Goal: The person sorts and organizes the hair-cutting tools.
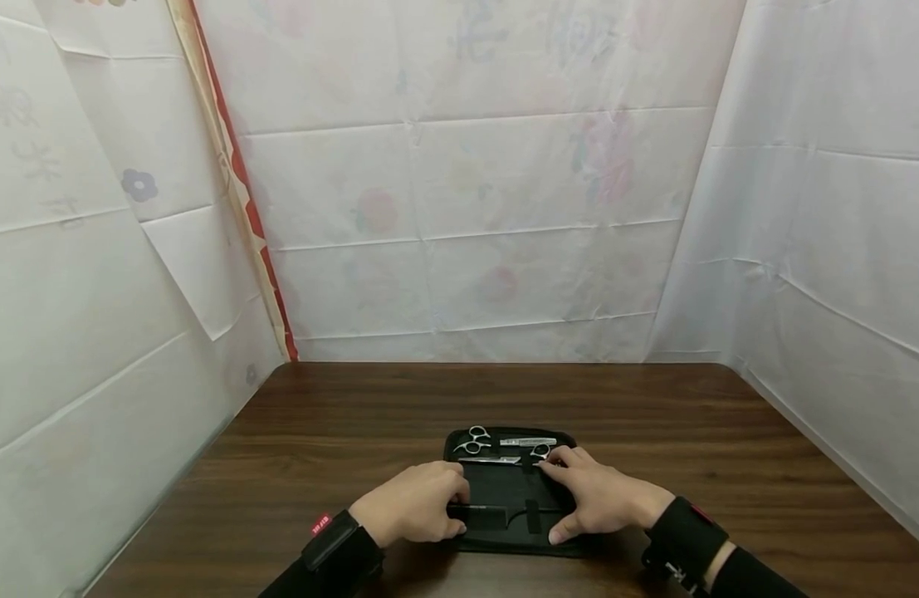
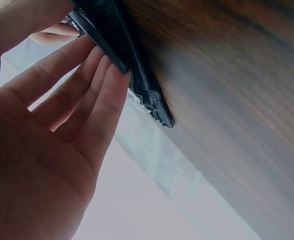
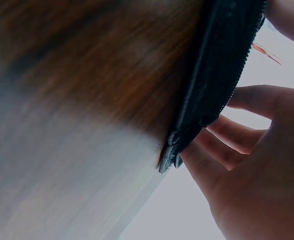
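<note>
A black zip case [image 1: 496,486] lies spread on the table. In its lower half a black tail comb [image 1: 487,517] lies sideways, its thin tail passing under an elastic strap [image 1: 533,517]. My left hand [image 1: 422,502] pinches the comb's left end between thumb and fingers; the left wrist view shows those fingers [image 2: 104,82] at a dark bar beside the zip. My right hand [image 1: 604,494] rests over the case's right side, thumb and fingers spread, the index fingertip close to a scissor ring. In the right wrist view its fingers [image 3: 246,132] touch the zipped edge.
Silver scissors [image 1: 489,459] and thinning scissors [image 1: 526,442] sit in the upper part of the case. The brown wooden table [image 1: 339,423] extends around it. White printed sheets [image 1: 459,183] hang behind the table and on both sides.
</note>
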`<state>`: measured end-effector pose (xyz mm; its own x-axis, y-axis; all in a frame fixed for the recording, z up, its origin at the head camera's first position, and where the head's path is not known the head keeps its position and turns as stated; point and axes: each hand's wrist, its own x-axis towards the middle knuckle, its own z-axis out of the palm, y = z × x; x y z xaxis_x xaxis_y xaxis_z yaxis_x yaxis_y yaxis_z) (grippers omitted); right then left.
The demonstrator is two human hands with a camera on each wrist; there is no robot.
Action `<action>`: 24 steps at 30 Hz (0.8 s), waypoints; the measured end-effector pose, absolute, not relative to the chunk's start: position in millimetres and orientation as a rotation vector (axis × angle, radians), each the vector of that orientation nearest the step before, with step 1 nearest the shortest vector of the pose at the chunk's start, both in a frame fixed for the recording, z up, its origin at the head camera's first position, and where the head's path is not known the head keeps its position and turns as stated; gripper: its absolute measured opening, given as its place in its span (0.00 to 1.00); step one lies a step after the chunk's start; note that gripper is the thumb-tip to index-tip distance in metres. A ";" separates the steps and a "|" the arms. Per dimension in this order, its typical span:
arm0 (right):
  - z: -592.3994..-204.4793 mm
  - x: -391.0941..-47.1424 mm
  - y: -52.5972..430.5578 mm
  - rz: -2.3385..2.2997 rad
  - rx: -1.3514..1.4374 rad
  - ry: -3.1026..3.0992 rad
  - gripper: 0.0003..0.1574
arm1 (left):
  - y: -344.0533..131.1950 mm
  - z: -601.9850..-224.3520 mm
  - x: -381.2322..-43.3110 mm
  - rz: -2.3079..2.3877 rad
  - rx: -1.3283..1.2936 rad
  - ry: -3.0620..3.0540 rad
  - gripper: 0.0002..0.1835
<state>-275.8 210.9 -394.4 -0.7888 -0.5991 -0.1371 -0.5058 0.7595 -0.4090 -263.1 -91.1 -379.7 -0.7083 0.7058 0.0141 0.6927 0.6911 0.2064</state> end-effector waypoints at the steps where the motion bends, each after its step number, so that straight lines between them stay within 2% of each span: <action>1: -394.6 -275.8 211.0 -0.519 -0.864 2.698 0.59 | -91.6 -379.6 -263.2 0.308 1.168 2.824 0.08; 24: -392.2 -273.5 210.3 -0.524 -0.888 2.686 0.59 | -83.1 -380.1 -260.4 0.285 1.228 2.829 0.06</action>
<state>-273.5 210.3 -392.2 -0.7780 -0.6138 -0.1339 -0.5186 0.7478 -0.4146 -260.4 -83.1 -380.1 -0.6849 0.7280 0.0320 0.7197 0.6690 0.1855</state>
